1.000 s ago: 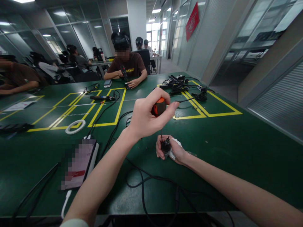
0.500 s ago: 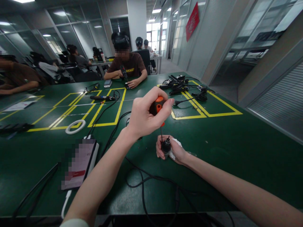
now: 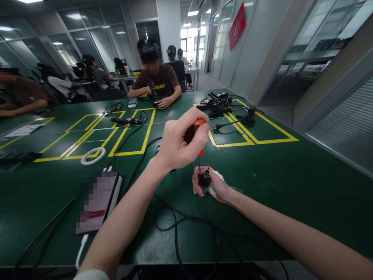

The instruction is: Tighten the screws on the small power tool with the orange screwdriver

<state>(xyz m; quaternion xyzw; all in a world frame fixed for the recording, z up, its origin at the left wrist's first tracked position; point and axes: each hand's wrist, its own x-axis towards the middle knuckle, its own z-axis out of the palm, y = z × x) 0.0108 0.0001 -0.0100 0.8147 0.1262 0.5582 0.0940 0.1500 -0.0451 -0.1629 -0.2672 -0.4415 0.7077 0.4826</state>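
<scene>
Far left on the green table (image 3: pixel 291 186), a white ring (image 3: pixel 92 156) lies flat beside yellow tape lines. Nearer, a phone (image 3: pixel 97 202) rests on a white power strip (image 3: pixel 115 194); its screen is blurred and unreadable. No containers are observed.

The left hand (image 3: pixel 177 144) is closed in a fist around the orange-and-black handle of a screwdriver (image 3: pixel 196 136); most of the handle is hidden by the fingers. The tool stands near upright, its long axis vertical, thin shaft pointing down to the small black part (image 3: pixel 204 179).

The right hand (image 3: pixel 212 186) pinches that part against the table, with white tissue (image 3: pixel 215 182) behind it. The contact point is too small to resolve. Black cables (image 3: pixel 186 223) loop below.
</scene>
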